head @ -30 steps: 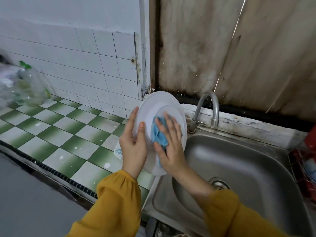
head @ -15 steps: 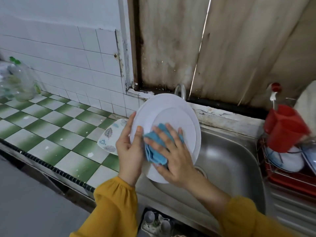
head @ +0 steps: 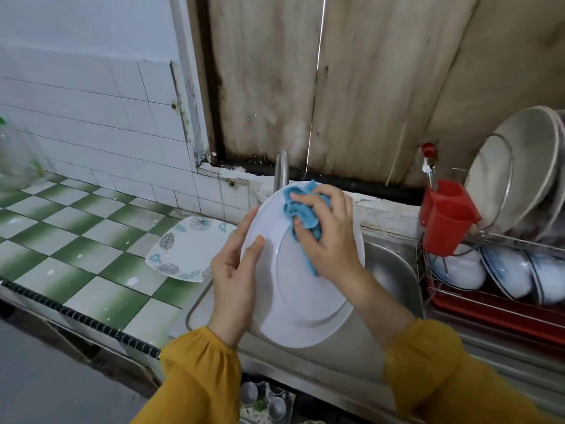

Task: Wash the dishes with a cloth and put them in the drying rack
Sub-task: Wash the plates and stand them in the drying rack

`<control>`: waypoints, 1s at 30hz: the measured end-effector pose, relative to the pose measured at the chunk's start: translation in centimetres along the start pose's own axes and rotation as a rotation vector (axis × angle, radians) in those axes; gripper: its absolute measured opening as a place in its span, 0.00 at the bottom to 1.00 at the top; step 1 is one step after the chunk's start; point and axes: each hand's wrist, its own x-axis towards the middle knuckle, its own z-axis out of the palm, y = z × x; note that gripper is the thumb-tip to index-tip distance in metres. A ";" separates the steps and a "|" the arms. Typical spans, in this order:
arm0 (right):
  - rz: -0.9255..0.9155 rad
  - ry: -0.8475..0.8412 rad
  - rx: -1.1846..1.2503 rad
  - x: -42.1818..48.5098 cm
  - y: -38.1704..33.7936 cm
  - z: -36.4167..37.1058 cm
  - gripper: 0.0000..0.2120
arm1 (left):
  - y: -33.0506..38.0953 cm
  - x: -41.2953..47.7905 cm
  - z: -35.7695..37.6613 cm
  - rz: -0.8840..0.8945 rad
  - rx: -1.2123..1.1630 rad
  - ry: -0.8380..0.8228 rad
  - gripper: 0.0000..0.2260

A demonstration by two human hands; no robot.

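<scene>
Two hands busy over the sink (head: pixel 388 270). Left hand (head: pixel 235 280) grips the white plate (head: pixel 305 301) at its left rim, thumb on the face, fingers behind. Right hand (head: pixel 333 240) curls over the bunched blue cloth (head: pixel 302 209) and presses it on the plate's far upper rim. Plate is tilted, held clear above the basin, not yet in the drying rack (head: pixel 489 304), which stands just right of the sink and already holds bowls and plates.

Risks, as judged:
- Only one hand holds the plate, at one edge. A hard push with the cloth at the far rim could lever it out of that grip, and it would drop into the basin. If the surface is wet, more so.
- Tap (head: pixel 282 169) stands close behind the upper rim; a wide stroke could knock the plate against it.
- Patterned plate (head: pixel 186 249) lies on the worktop (head: pixel 91 240) right at the sink edge, near the left hand; a swing of the wrist could nudge it.

Change from half a second back: cloth was low on the plate's face near the left thumb, now up at the top rim. View has swung right, so more of the rack shows.
</scene>
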 end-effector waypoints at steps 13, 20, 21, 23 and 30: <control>0.239 0.214 0.045 1.3 -1.5 0.7 0.20 | 1.0 1.1 1.8 0.123 0.057 -0.065 0.14; -0.092 0.067 -0.066 -1.9 -4.1 3.2 0.19 | 1.4 3.1 0.9 0.107 -0.027 0.042 0.11; -0.149 0.056 -0.082 -2.7 -3.9 3.6 0.19 | 1.5 3.2 0.7 0.104 -0.045 0.057 0.11; -0.277 0.038 -0.126 -4.5 -2.9 4.2 0.18 | 1.8 3.6 0.1 0.112 -0.057 0.106 0.11; -0.279 0.147 -0.033 -8.5 2.6 4.3 0.10 | 2.1 4.7 -2.1 0.051 -0.161 0.222 0.12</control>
